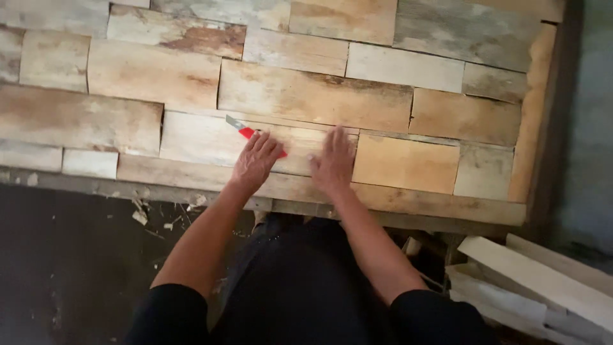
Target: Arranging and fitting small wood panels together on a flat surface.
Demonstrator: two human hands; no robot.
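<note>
While both hands press flat near the lower middle of the frame, the left hand (257, 160) rests on a red-handled utility knife with a grey blade (244, 130) and the right hand (333, 163) lies open, fingers together, on a pale thin wood veneer sheet (211, 137). Patchwork veneer pieces cover most of the tabletop (447, 207) (seams show throughout). Loose pale wooden slats (543, 275) wait at lower right, so some laying seemingly remains.

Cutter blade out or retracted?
Out. A grey blade tip juts from the red cutter past the left hand, lying flat on the wood sheets.
</note>
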